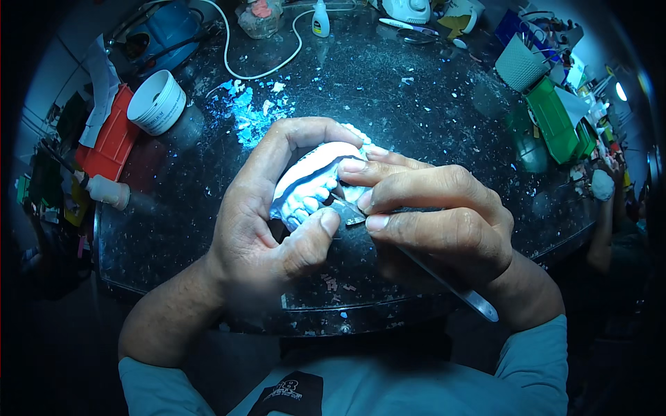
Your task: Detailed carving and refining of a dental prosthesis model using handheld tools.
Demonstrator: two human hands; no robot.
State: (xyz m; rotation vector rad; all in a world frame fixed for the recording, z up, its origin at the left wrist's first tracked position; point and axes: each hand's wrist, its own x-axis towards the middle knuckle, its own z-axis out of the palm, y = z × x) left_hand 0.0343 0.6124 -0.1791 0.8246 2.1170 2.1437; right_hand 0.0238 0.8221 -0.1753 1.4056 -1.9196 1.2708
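Note:
A white plaster dental cast [300, 191] with moulded teeth is held above the dark table, a dark line running along its gum area. My left hand [248, 208] is wrapped around its left side, the thumb near the teeth and the fingers over the far side. In my right hand [447, 218] is a metal carving knife [479, 304], gripped between thumb and fingers. Its broad blade lies close to the cast's teeth; whether the edge touches them I cannot tell. The knife's handle sticks out below my right palm, and some right fingertips rest on the cast.
Plaster scraps [255, 116] litter the black tabletop [388, 90] beyond my left hand. On the left are a white tub [157, 102] and a red bin [111, 135]. A white cable [267, 73] and a small bottle [320, 19] lie farther back. A green bin [553, 118] stands right.

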